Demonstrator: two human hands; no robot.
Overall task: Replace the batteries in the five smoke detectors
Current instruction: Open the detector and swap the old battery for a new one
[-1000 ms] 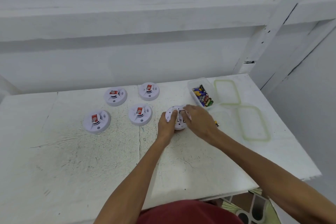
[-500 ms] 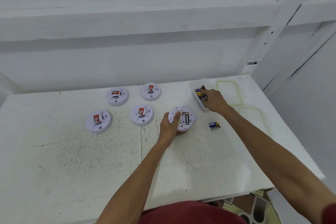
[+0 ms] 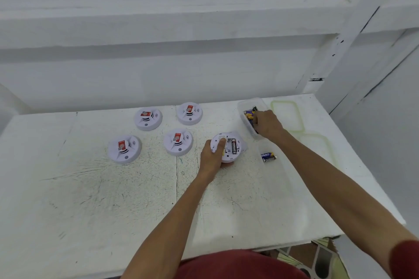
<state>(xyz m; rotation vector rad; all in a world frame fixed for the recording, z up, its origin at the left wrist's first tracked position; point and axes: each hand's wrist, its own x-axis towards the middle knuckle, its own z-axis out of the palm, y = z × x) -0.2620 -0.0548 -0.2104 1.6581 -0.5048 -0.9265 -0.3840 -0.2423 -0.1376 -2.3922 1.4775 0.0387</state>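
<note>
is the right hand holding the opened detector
No, the right hand is in the battery container; the left hand holds the opened detector.

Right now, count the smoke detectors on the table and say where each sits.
5. Four lie in a cluster: back-left detector, back-right detector, front-left detector, front-middle detector. The fifth detector, open with a battery showing, lies to their right, held by the left hand. None looks hidden.

Face up, white, round, red-labelled: back-left detector [image 3: 148, 118], back-right detector [image 3: 189, 113], front-left detector [image 3: 124, 148], front-right detector [image 3: 178, 141].
Fifth detector [image 3: 229, 157]: inverted, compartment open, black battery [image 3: 234, 146] seated.
Loose batteries [image 3: 268, 157]: two, side by side, to its right.
Clear tub [image 3: 247, 106]: assorted batteries, behind them.
</note>
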